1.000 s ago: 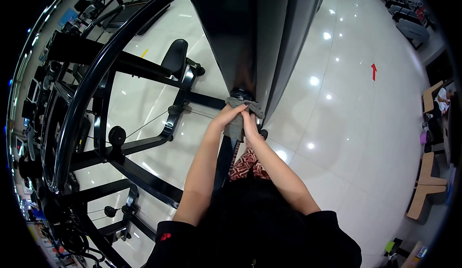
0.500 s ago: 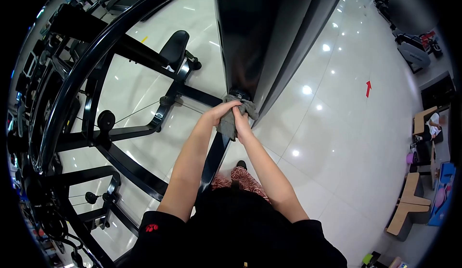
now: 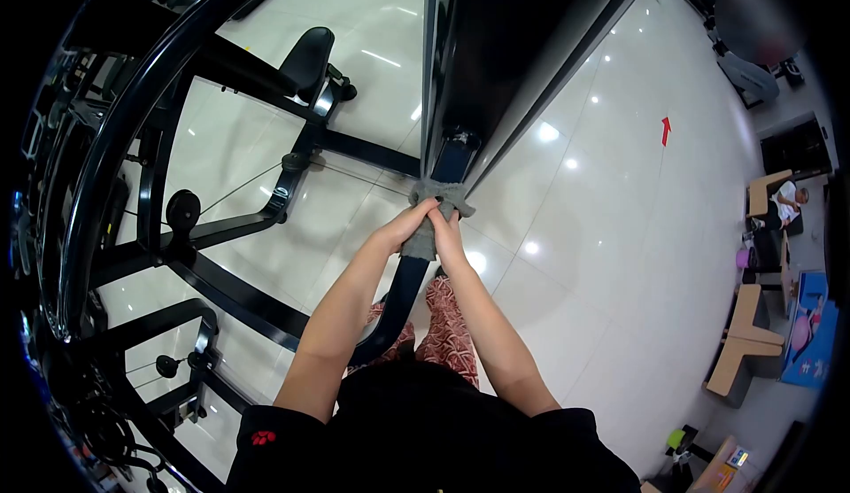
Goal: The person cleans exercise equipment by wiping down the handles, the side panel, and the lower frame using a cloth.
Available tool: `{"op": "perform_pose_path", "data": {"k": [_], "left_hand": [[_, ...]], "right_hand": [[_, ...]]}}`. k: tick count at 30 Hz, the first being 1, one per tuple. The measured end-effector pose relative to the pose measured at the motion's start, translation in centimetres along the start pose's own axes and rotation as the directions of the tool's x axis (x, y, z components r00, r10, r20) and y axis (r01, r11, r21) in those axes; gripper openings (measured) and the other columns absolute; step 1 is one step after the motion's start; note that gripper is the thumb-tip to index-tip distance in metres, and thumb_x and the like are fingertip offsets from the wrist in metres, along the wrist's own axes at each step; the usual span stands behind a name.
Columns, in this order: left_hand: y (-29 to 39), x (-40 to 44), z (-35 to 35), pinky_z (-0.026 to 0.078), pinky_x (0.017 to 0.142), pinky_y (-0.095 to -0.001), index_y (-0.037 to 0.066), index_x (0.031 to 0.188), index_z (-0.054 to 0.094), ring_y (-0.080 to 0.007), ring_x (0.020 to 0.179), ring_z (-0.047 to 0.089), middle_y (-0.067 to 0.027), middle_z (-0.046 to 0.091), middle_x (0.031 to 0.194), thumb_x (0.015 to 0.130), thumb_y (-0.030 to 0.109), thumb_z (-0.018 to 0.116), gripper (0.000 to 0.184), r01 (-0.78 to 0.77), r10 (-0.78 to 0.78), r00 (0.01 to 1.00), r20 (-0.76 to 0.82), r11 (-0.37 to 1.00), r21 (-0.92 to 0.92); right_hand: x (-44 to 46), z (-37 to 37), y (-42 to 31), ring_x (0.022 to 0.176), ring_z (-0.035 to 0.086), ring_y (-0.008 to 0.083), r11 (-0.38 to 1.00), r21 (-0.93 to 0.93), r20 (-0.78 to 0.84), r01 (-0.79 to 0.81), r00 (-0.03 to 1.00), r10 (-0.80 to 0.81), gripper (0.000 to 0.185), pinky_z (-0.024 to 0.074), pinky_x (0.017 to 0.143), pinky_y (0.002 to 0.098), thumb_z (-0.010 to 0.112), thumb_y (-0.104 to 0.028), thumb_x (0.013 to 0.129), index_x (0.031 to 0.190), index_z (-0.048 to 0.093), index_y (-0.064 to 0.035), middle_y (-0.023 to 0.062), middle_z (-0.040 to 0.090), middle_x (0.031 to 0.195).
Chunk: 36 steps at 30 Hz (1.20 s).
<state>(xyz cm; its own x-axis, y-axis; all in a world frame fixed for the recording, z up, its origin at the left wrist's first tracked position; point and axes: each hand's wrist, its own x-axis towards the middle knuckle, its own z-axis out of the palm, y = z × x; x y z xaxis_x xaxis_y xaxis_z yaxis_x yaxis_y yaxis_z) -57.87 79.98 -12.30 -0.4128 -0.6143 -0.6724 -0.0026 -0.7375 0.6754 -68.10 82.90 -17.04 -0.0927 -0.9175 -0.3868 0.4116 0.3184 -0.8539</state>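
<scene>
A grey cloth (image 3: 421,246) is wrapped over a black metal bar (image 3: 404,294) of a gym machine, just in front of a tall dark glossy column (image 3: 496,59). My left hand (image 3: 413,224) is closed over the cloth from the left. From the right, my right hand (image 3: 447,234) grips it too, and the two hands meet at the thumbs. Cloth edges stick out above and below my fingers. The fingertips under the bar are hidden. Between the cloth and the column, a short stretch of the bar (image 3: 457,158) shows.
To the left stands the machine's frame with a curved black tube (image 3: 133,139), a pulley (image 3: 183,211), thin cables and a padded seat (image 3: 308,61). A red arrow (image 3: 666,131) marks the glossy tiled floor. At far right, a person (image 3: 785,203) sits near wooden-topped furniture (image 3: 745,338).
My hands and the cloth have slid along the bar, away from the column and nearer to my body. More bar shows by the column. The view has shifted slightly.
</scene>
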Motion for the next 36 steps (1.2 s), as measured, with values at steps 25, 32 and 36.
{"op": "perform_pose_path", "data": {"k": [25,32,36], "left_hand": [[-16.5,-6.4,-5.1,0.028,0.099,-0.0302,-0.001,0.133,0.021,-0.0226,0.120,0.036,-0.0148,0.035,0.130,0.085,0.043,0.040,0.068,0.019,-0.049,0.980,0.194,0.988,0.152],[-15.2,-4.0,-4.0,0.037,0.089,-0.0290,-0.004,0.114,0.045,-0.0195,0.102,0.049,-0.0130,0.053,0.110,0.079,0.014,0.051,0.040,-0.382,0.370,0.918,0.141,0.921,0.072],[-10.8,-1.0,-3.2,0.038,0.087,-0.0290,-0.005,0.109,0.049,-0.0199,0.098,0.051,-0.0126,0.055,0.105,0.078,0.012,0.051,0.035,-0.423,0.407,0.897,0.172,0.903,0.070]], "right_hand": [[-14.3,0.0,12.7,0.100,0.052,0.0233,0.960,-0.279,-0.213,-0.032,0.977,-0.029,0.057,0.0406,0.085,0.0301,0.061,-0.030,0.079,0.119,0.040,0.0037,0.0166,0.054,0.109],[-14.2,1.9,10.0,0.093,0.057,0.0297,0.843,-0.507,-0.232,0.183,0.912,-0.337,0.038,0.0426,0.080,0.0341,0.054,-0.025,0.083,0.104,0.050,0.0061,0.0206,0.058,0.100],[-10.6,1.6,6.8,0.087,0.056,0.0240,0.832,-0.547,-0.182,0.093,0.957,-0.227,0.033,0.0423,0.076,0.0325,0.049,-0.021,0.086,0.108,0.047,0.0032,0.0197,0.058,0.095]]}}
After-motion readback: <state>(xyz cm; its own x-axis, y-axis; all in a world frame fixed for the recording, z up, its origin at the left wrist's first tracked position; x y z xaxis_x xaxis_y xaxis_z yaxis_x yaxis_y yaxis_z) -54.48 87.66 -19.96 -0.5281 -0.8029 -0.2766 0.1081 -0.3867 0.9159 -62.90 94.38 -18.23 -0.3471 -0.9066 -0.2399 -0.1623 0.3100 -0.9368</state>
